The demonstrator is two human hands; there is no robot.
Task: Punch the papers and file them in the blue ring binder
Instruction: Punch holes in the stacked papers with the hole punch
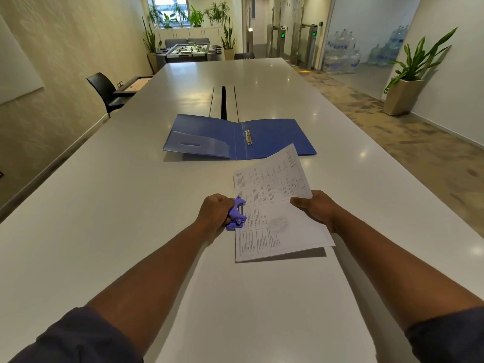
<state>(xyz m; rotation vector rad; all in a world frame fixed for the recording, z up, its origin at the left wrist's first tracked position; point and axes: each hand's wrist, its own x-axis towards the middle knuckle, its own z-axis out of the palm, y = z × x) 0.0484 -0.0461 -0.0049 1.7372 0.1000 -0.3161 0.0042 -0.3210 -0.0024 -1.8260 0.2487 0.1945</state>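
Head view shows the papers (277, 205) lying on the desk (131, 205), just on the near side of the open blue ring binder (235, 138). Left hand (213, 212) wraps its fingers around a purple hole punch (236, 214) set against the papers' left edge. Right hand (315, 208) pinches the papers' right edge, thumb on top, lifting that side slightly.

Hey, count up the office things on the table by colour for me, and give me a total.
Blue: 1, the open ring binder
Purple: 1, the hole punch in the left hand
White: 1, the stack of papers held by the right hand
Total: 3
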